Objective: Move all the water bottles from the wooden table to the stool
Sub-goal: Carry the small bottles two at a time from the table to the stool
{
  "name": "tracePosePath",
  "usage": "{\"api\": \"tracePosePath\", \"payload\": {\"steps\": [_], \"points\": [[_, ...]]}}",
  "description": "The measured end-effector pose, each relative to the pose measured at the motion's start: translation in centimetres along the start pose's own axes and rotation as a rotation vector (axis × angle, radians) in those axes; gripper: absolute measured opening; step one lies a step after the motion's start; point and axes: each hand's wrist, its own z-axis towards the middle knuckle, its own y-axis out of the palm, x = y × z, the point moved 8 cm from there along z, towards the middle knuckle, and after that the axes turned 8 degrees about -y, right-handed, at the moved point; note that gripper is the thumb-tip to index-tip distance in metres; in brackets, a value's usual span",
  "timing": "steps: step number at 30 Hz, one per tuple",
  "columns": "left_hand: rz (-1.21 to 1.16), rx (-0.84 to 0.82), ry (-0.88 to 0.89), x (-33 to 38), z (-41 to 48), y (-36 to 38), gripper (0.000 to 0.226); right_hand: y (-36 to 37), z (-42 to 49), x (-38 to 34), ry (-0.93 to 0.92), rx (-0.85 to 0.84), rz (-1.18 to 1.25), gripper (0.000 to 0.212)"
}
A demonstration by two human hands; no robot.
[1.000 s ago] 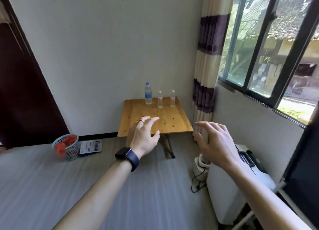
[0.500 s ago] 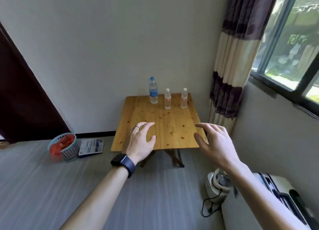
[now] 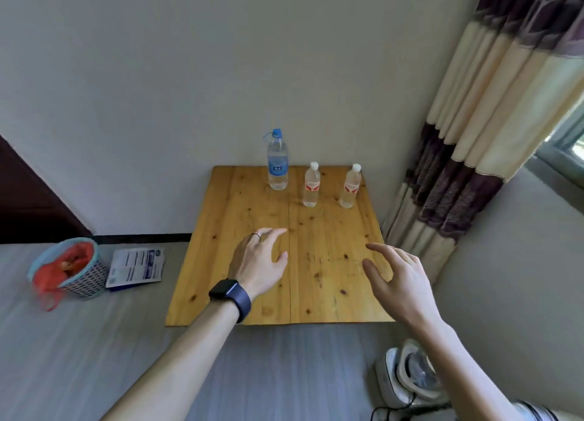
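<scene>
Three water bottles stand upright along the far edge of the wooden table (image 3: 240, 205). The tall one with a blue cap and blue label (image 3: 277, 163) is furthest left. Two smaller bottles with white caps and red labels stand to its right, the middle bottle (image 3: 311, 186) and the right bottle (image 3: 350, 186). My left hand (image 3: 260, 259), with a ring and a dark watch, hovers over the table's middle, fingers relaxed and holding nothing. My right hand (image 3: 395, 272) is held over the table's right part, fingers loosely spread, also empty. Neither hand touches a bottle. No stool is in view.
A small basket with a red bag (image 3: 71, 267) and a printed leaflet (image 3: 137, 267) lie on the grey floor to the left. A striped curtain (image 3: 480, 129) hangs at the right. A white appliance with a cord (image 3: 407, 379) sits near the floor at bottom right.
The view has come closer to the table and tilted down, so the window has left the frame. Both hands now hover over the tabletop, nearer the bottles.
</scene>
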Motion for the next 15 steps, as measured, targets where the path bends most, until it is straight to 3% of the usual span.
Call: {"api": "tracePosePath", "payload": {"steps": [15], "points": [[0.035,-0.237,-0.2,-1.0,25.1,13.4,0.054,15.5,18.7,16.9,0.262,-0.342,0.014,0.043]]}}
